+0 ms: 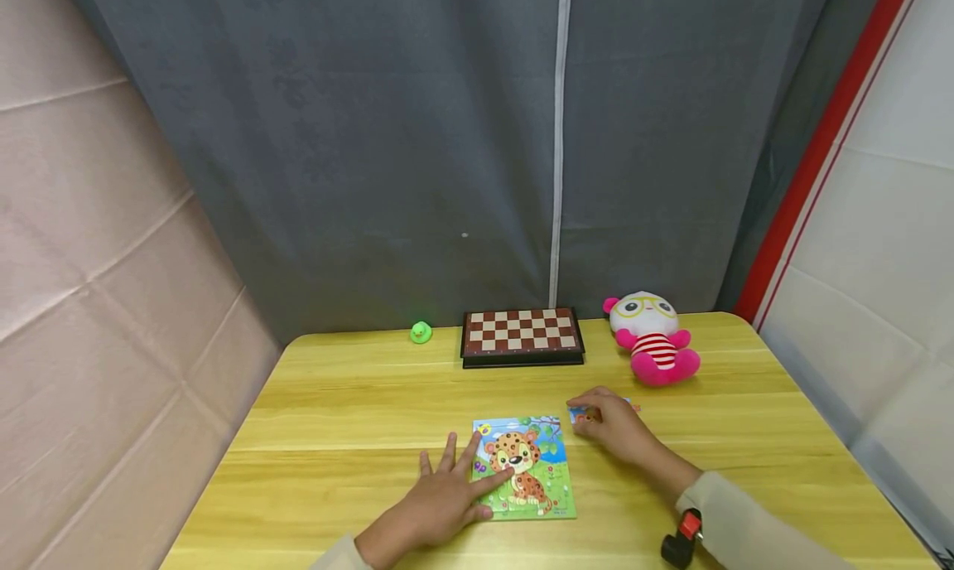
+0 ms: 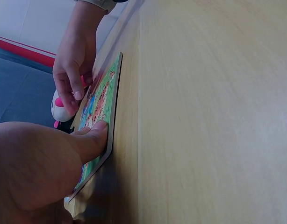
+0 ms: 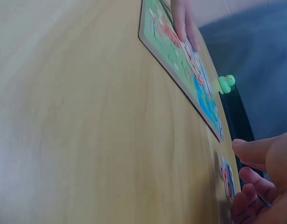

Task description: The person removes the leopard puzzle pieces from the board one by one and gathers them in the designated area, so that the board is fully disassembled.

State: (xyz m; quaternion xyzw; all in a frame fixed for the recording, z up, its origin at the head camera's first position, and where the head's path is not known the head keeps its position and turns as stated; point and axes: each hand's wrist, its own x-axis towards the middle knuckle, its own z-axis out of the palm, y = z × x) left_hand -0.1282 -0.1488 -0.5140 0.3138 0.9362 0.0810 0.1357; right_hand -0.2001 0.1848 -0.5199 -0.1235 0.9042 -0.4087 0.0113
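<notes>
A jigsaw puzzle board with a spotted leopard cub on green grass lies flat on the wooden table. My left hand rests on its left side with fingers spread; in the left wrist view the thumb lies on the board's near edge. To the right of the board, my right hand hovers low over loose puzzle pieces, partly hidden beneath it. In the right wrist view, its thumb and bent fingers stand apart, beside a piece lying on the table.
A folded chessboard box sits at the table's back edge. Left of it is a small green toy duck. A pink and white plush toy with yellow glasses lies at the back right. A grey curtain hangs behind the table.
</notes>
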